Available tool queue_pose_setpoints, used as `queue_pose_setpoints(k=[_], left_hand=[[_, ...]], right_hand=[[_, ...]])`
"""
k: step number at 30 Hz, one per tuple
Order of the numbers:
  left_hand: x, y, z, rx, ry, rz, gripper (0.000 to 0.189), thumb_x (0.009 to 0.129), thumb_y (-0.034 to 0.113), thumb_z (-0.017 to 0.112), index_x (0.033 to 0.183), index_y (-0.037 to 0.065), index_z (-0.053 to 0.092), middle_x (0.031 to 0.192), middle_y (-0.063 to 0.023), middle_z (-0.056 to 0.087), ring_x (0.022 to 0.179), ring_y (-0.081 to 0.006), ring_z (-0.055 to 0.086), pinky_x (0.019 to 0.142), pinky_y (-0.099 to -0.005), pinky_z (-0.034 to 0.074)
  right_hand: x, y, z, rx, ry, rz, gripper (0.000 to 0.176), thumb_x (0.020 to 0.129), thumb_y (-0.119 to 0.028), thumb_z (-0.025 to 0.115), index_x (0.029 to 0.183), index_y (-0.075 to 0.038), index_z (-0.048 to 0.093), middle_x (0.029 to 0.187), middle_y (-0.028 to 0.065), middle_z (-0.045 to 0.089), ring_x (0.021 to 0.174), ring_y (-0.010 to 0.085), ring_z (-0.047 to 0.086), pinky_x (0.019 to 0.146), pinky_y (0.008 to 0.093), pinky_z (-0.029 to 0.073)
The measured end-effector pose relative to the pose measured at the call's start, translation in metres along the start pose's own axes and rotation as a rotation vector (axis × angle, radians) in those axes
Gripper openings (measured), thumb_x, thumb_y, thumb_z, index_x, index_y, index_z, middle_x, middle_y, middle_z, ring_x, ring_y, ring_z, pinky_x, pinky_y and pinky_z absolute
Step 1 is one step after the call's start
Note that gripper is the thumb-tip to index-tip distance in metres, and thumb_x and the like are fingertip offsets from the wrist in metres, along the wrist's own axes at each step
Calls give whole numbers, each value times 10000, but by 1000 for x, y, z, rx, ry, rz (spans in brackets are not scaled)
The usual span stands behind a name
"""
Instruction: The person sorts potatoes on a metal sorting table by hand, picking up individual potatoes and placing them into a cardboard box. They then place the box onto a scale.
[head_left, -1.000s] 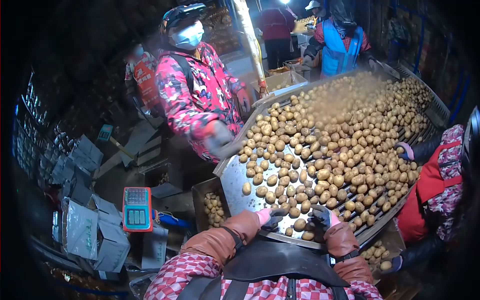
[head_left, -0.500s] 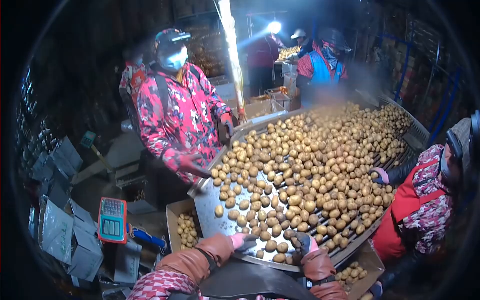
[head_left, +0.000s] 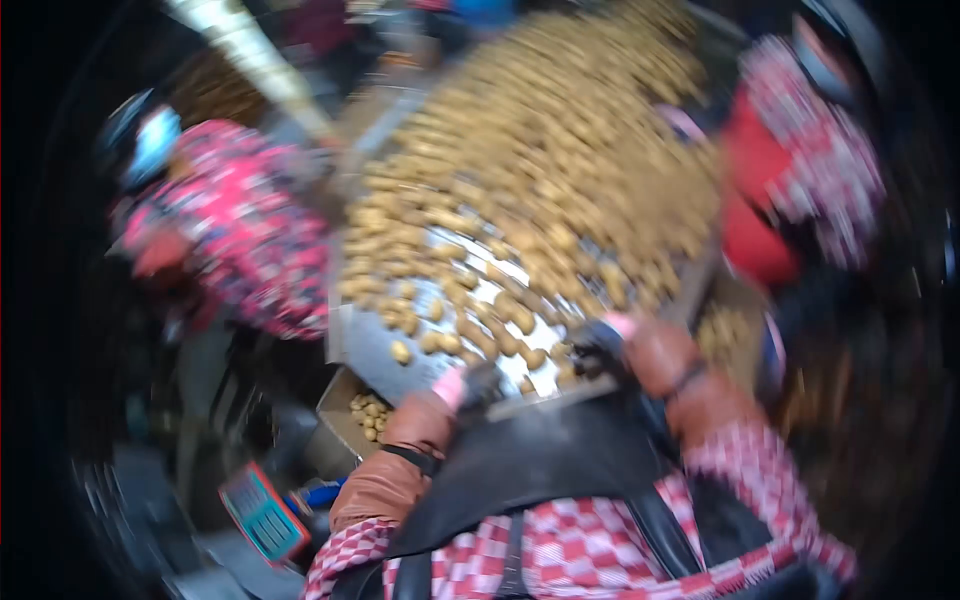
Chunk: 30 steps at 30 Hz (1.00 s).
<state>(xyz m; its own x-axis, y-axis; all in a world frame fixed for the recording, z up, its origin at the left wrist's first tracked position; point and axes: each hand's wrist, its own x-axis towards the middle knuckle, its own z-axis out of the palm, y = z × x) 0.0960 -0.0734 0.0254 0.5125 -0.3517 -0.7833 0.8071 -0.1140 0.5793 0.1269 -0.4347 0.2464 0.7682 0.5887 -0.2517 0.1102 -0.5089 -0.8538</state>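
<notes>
Many potatoes (head_left: 520, 190) cover a large slatted sorting table, and its bare metal plate (head_left: 385, 345) shows at the near end. My left hand (head_left: 470, 385), in a pink and dark glove, is at the plate's near edge, close to a few potatoes. My right hand (head_left: 602, 348), gloved alike, is over the near right part of the plate beside more potatoes. Motion blur smears the fingers of both hands, so any grip cannot be made out. Brown sleeve covers (head_left: 415, 425) reach up both forearms.
A cardboard box (head_left: 340, 400) of potatoes stands below left, and another box (head_left: 735, 320) below right. A scale display (head_left: 262, 512) is at lower left. One person (head_left: 240, 225) stands left of the table, another (head_left: 770, 180) at the right. A pale post (head_left: 250, 60) rises behind.
My view has swung downward and tilted, so the table appears higher and my apron and checked clothing show. Both hands remain at the near edge. The left person's body has turned.
</notes>
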Motion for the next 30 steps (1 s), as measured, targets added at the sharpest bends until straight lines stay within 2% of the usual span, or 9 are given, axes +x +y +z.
queue_pose_setpoints(k=[4, 5, 8, 13, 14, 17, 24, 26, 30], left_hand=[[-18, 21, 14, 428, 73, 564, 369, 982, 209, 564, 1275, -15, 544, 1131, -72, 632, 1006, -157, 606, 833, -278, 498], [-5, 8, 2, 376, 35, 510, 373, 982, 204, 564, 1286, -11, 538, 1137, -71, 632, 1016, -155, 602, 845, -267, 488], [-16, 24, 15, 373, 31, 422, 391, 978, 197, 574, 1314, 2, 532, 1167, -73, 628, 1027, -133, 590, 873, -260, 478], [-35, 57, 43, 360, -17, 294, 423, 955, 215, 616, 1319, 14, 541, 1168, -97, 650, 1031, -143, 598, 883, -290, 486], [-41, 65, 46, 342, -23, 210, 425, 949, 219, 626, 1317, 20, 545, 1159, -96, 657, 1031, -143, 601, 884, -295, 489], [-8, 30, 35, 352, -46, 370, 366, 974, 180, 586, 1315, 48, 559, 1011, -69, 666, 860, -131, 604, 710, -284, 505], [-41, 63, 40, 420, -25, 305, 409, 976, 189, 581, 1361, 69, 511, 1059, -71, 656, 930, -151, 609, 756, -307, 503], [-11, 43, 30, 514, -74, 584, 403, 975, 185, 583, 1355, 67, 518, 1044, -70, 657, 909, -149, 612, 736, -309, 505], [28, 14, 8, 885, 75, 1119, 385, 977, 213, 576, 1339, 89, 542, 995, -58, 658, 838, -141, 612, 677, -317, 507]], right_hand=[[9, 215, -28, -276, -71, -750, 309, 1030, -252, 382, 1264, -132, 545, 1270, 131, 561, 1090, 256, 600, 872, 377, 523], [4, 316, -41, 364, -58, -386, 257, 1003, -235, 473, 1190, -97, 582, 1213, 107, 582, 1052, 192, 611, 825, 353, 533], [-88, 235, -86, 1454, 1160, -122, 309, 990, -243, 481, 1237, -78, 564, 1224, 115, 588, 1092, 216, 586, 874, 382, 505], [-99, 190, -56, 1188, 597, 336, 454, 977, -248, 462, 1396, -75, 455, 1327, 127, 546, 1224, 255, 500, 1005, 437, 418], [-109, 247, -62, 270, 669, 215, 457, 983, -259, 437, 1416, -112, 441, 1354, 128, 528, 1233, 287, 481, 1031, 465, 394], [-61, -31, -84, 1459, 1651, 942, 509, 966, -363, 466, 1403, -104, 465, 1398, 145, 506, 1339, 349, 417, 1077, 510, 334], [-55, 314, -76, 1145, 727, 461, 556, 990, -263, 384, 1482, -25, 284, 1516, 154, 358, 1382, 283, 371, 1129, 424, 314], [-46, 372, -99, 1511, 1303, -646, 579, 935, -388, 592, 1333, 21, 497, 1359, 150, 539, 1234, 262, 526, 972, 363, 460], [-6, 273, -40, 1402, 1043, 96, 410, 938, -384, 586, 1265, -136, 597, 1159, 58, 613, 962, 188, 587, 805, 290, 518]])
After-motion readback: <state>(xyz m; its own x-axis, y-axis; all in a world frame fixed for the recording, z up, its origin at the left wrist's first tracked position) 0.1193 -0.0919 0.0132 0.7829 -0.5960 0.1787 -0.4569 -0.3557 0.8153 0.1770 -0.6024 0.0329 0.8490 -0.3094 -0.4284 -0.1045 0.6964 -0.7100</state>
